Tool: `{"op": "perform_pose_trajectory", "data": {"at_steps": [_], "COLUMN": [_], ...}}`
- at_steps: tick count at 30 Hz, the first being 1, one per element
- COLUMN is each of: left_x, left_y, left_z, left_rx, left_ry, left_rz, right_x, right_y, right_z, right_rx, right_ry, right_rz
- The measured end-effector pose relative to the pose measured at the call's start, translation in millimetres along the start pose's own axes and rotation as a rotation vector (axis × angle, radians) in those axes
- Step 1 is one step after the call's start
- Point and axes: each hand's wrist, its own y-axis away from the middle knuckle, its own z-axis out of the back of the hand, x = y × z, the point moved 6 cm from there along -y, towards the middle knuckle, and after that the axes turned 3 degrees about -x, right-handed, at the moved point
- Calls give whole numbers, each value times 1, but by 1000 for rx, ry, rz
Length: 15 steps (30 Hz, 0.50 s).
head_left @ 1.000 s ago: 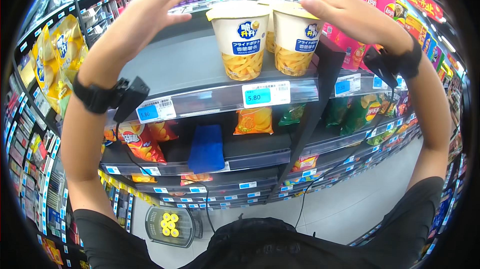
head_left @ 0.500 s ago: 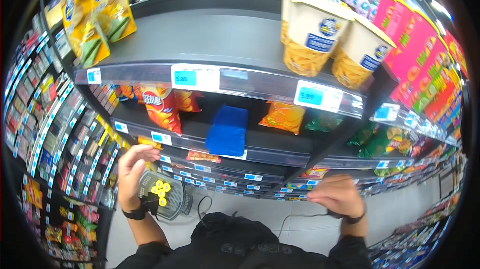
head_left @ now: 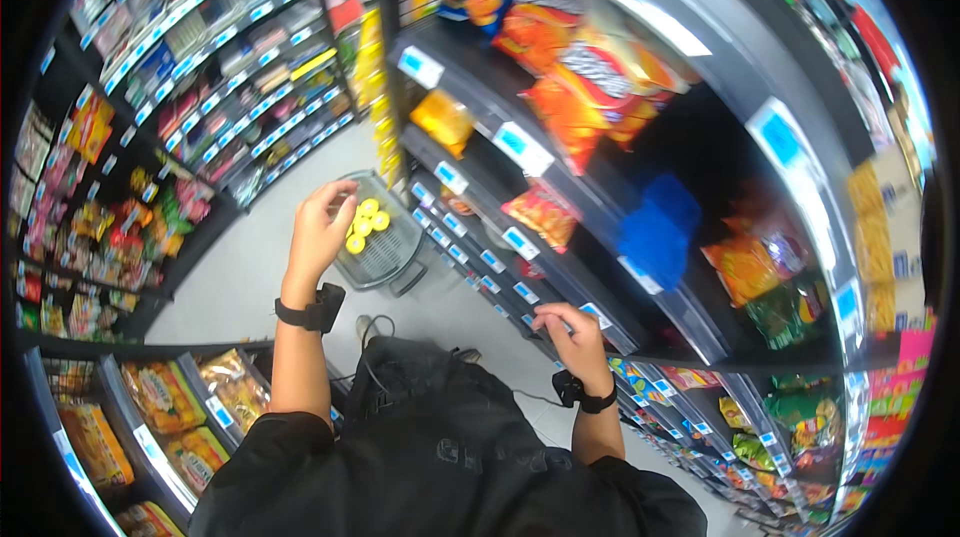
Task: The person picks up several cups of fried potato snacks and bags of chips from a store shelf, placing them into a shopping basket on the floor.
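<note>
My left hand [head_left: 322,229] is raised beside the grey shopping basket [head_left: 400,247] on the floor, its fingers loosely curved and holding nothing. Several round yellow-topped items [head_left: 369,221] lie in that basket, partly behind the fingers. My right hand [head_left: 577,339] hovers by the lower shelves on the right, fingers relaxed with a gap at the thumb, and nothing shows in it. A blue cloth [head_left: 658,232] drapes over a shelf's front edge, apart from both hands. To its left on the same shelf are red-orange chip bags [head_left: 598,79].
Snack shelves with price tags [head_left: 523,148] rise on the right. An orange snack bag [head_left: 748,265] and a green one [head_left: 790,311] sit past the blue cloth. Packaged food [head_left: 165,397] fills a shelf at lower left. A black cable [head_left: 370,347] hangs near my body.
My view has swung left and down, so the shelves now slant along the right. Both hands remain empty; the basket and blue cloth appear farther right in the picture.
</note>
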Motion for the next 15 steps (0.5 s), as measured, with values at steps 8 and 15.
{"op": "perform_pose_trajectory", "data": {"at_steps": [8, 15], "left_x": [154, 273], "left_y": [28, 42], "left_z": [139, 198], "left_rx": [-133, -157], "left_ry": [-121, -188], "left_rz": [216, 334], "right_x": [-14, -42], "right_y": [-82, -157], "right_z": [-161, -332], "right_rx": [261, 543], "right_ry": [58, 123], "right_rz": [-123, -184]}}
